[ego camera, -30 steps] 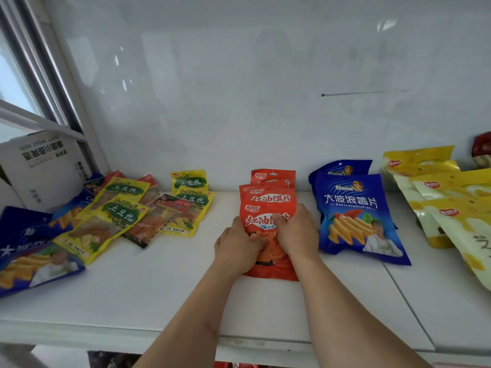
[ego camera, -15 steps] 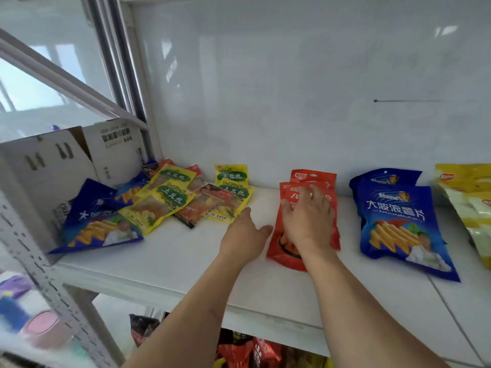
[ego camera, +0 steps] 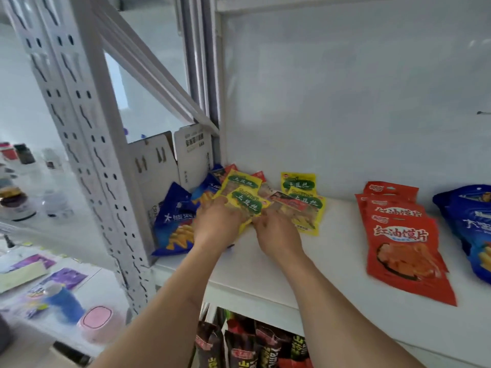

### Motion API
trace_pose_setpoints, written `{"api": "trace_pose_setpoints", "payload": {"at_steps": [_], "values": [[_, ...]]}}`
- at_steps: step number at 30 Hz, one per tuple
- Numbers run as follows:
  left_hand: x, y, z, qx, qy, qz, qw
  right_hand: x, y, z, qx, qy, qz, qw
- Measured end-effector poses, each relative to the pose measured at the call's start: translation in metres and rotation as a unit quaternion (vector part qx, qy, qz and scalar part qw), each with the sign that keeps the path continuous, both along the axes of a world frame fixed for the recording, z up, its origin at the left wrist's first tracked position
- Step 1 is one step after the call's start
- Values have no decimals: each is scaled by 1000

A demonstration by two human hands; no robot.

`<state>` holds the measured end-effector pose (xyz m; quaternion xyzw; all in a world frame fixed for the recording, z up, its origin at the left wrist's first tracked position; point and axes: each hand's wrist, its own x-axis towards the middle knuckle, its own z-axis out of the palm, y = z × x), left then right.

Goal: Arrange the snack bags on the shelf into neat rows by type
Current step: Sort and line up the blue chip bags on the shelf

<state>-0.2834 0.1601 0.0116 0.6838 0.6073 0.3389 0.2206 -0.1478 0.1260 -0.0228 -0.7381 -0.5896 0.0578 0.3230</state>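
- The blue chip bag (ego camera: 175, 224) is partly hidden behind the left hand (ego camera: 216, 225); another blue bag (ego camera: 475, 221) is cut off at right.
- A yellow snack bag (ego camera: 245, 204) on the shelf (ego camera: 332, 261) is gripped by both hands, the right hand (ego camera: 277, 235) curled at its lower edge.
- Red snack bags (ego camera: 401, 235) are stacked well apart, rightward.

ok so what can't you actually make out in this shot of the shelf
- Head view: the fingertips of the left hand and right hand are hidden among the yellow bags, so each grip is unclear.
- The blue bag on the right is cut off by the frame edge.
- The small red packets lie under the yellow ones; their number is unclear.
- The print on the cardboard box is too small to read.
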Motion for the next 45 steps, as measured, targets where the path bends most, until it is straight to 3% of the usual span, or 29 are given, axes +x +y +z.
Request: {"api": "trace_pose_setpoints", "payload": {"at_steps": [6,14,21,26,33,38,41,45], "values": [[-49,43,1,32,101,59,993,-48,28,1,5,33,51,998],[-55,80,-18,-101,136,-21,985,-51,48,-8,-52,0,92,994],[-43,81,-16,-143,125,-71,979,-38,43,-5,-77,-38,38,996],[-39,78,-17,-155,105,-87,978,-38,33,-1,12,-99,15,995],[-44,99,-10,-150,105,-41,982,-47,33,12,-126,-52,28,990],[-43,104,-4,-76,127,3,989,-54,39,14,-167,3,9,986],[-38,109,-6,-30,135,4,990,-56,36,9,-183,-15,10,983],[-33,126,-17,-99,19,-14,995,-52,34,2,-174,-1,21,984]]}}
